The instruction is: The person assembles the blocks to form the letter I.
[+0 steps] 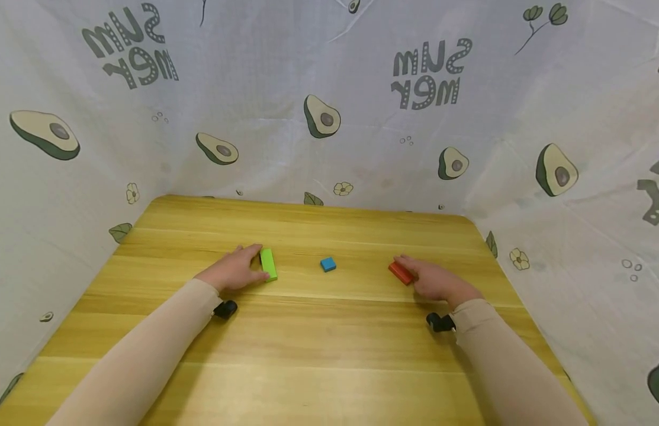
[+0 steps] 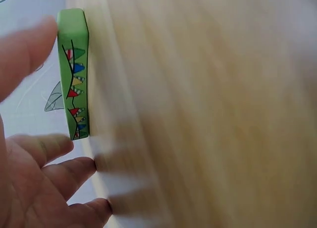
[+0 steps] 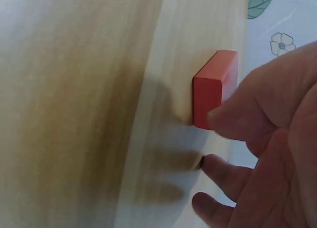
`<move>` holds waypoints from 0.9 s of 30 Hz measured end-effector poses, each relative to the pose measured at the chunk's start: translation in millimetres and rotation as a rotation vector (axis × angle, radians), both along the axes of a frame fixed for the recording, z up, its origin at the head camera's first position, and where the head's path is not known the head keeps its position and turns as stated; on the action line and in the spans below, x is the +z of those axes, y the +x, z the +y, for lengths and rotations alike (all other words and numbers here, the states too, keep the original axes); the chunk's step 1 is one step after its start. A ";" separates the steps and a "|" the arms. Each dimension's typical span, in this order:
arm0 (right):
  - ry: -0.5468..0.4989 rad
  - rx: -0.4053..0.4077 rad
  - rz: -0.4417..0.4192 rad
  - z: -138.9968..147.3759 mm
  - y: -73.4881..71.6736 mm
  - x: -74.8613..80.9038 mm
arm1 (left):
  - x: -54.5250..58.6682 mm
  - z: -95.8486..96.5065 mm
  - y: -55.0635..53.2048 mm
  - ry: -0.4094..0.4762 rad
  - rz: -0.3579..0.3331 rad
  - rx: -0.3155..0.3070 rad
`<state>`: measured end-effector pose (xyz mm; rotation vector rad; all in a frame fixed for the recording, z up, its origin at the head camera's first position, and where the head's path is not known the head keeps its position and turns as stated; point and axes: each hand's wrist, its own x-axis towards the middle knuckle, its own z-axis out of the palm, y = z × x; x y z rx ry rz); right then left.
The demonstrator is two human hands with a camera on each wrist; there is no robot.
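In the middle of the wooden table lies a green block (image 1: 269, 264), with small pennants printed on its side. My left hand (image 1: 234, 269) reaches it from the left, thumb near one end and index fingertip right at the other. The spread fingers (image 2: 69, 176) reach down to the tabletop beyond it. Toward the right lies a red block (image 1: 400, 273), partly covered by my right hand (image 1: 433, 281). The thumb of that hand overlaps the red block's face in the right wrist view while a finger runs along its far side. Between the hands sits a small blue block (image 1: 328, 264).
The wooden table (image 1: 308, 355) has rounded far corners and ends against a white cloth (image 1: 265, 77) printed with avocados and letters. This cloth also hangs along both sides. Black wrist cameras jut from the left cuff (image 1: 203, 293) and the right cuff (image 1: 470, 310).
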<state>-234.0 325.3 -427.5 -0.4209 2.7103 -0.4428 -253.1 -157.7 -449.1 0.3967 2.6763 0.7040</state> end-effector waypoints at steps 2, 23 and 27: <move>0.003 -0.005 -0.026 -1.6 -1.6 1.7 | -0.4 -0.2 -1.2 0.003 -0.012 0.007; 0.068 -0.006 -0.018 -2.2 -7.5 2.4 | 4.6 3.8 -0.1 -0.002 -0.043 0.019; 0.069 -0.033 0.000 -2.0 -7.5 -1.8 | 3.9 4.1 -0.6 -0.015 -0.038 0.024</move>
